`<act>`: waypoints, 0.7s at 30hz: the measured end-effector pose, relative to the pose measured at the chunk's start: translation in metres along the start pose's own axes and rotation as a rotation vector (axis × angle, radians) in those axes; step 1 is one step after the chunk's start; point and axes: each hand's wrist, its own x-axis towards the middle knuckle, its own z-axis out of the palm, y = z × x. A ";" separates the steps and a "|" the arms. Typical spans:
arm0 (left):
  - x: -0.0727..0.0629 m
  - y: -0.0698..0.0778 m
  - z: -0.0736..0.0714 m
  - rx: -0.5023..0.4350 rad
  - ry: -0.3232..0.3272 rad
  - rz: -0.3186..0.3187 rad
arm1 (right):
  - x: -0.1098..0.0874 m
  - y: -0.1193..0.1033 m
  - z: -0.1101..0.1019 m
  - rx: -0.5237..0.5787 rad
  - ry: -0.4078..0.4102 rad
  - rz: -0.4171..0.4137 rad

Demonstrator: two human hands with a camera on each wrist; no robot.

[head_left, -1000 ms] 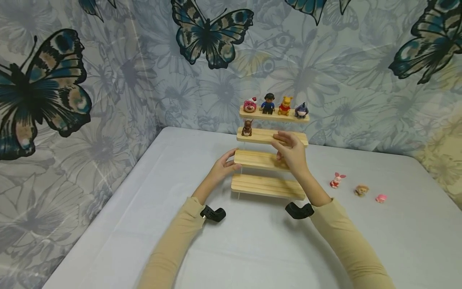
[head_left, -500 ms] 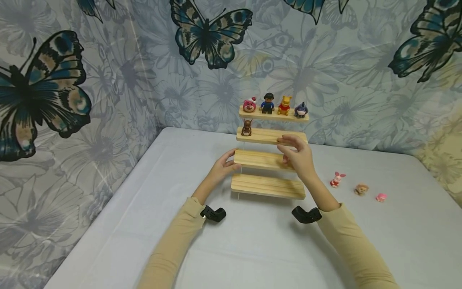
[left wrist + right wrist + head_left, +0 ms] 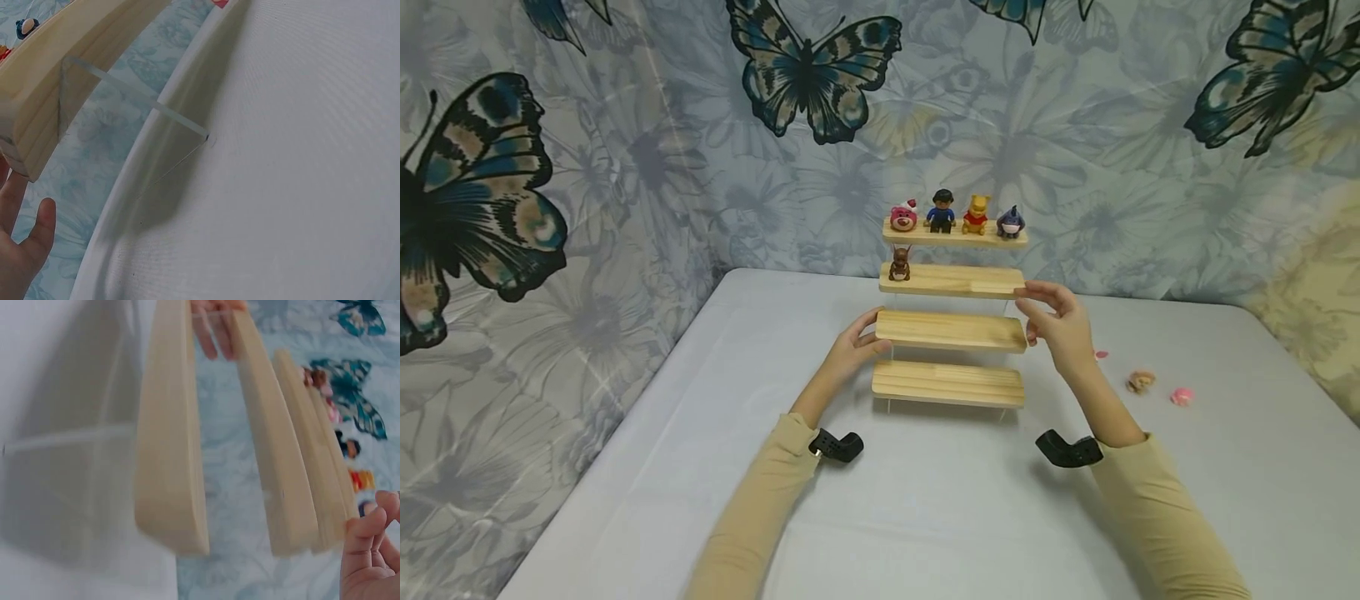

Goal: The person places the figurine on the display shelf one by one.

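Observation:
A four-tier wooden display shelf (image 3: 951,331) stands on the table, with clear supports between its boards. My left hand (image 3: 847,356) touches the left end of the third board down, its fingers at the board and the thumb held apart below. By the right end of the second board is my right hand (image 3: 1063,329), fingers loosely bent; nothing shows between them in the right wrist view. A brown figurine (image 3: 899,264) stands at the left of the second board. The top board carries a pink bear (image 3: 903,216), a blue-clad toy person (image 3: 940,212), Winnie the Pooh (image 3: 976,215) and Eeyore (image 3: 1011,222).
On the table (image 3: 685,433), right of the shelf, lie a tan figurine (image 3: 1141,382) and a small pink figurine (image 3: 1182,396). Another pink figurine (image 3: 1101,354) is mostly hidden by my right hand. A butterfly-print cloth (image 3: 850,183) hangs behind.
My right hand has moved right, from in front of the second and third boards to their right end. The left hand stays at the shelf. The head view has shifted slightly.

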 end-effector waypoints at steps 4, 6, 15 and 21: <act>0.005 -0.012 -0.002 -0.001 0.018 0.010 | 0.003 0.010 -0.031 0.003 0.056 -0.028; 0.006 -0.014 -0.002 0.004 0.027 0.021 | 0.004 0.016 -0.046 0.016 0.094 -0.022; 0.006 -0.014 -0.002 0.008 0.037 0.016 | -0.013 0.005 -0.063 0.018 0.187 0.039; 0.002 -0.003 0.000 -0.011 0.011 -0.004 | -0.012 0.047 -0.109 -0.083 0.197 0.043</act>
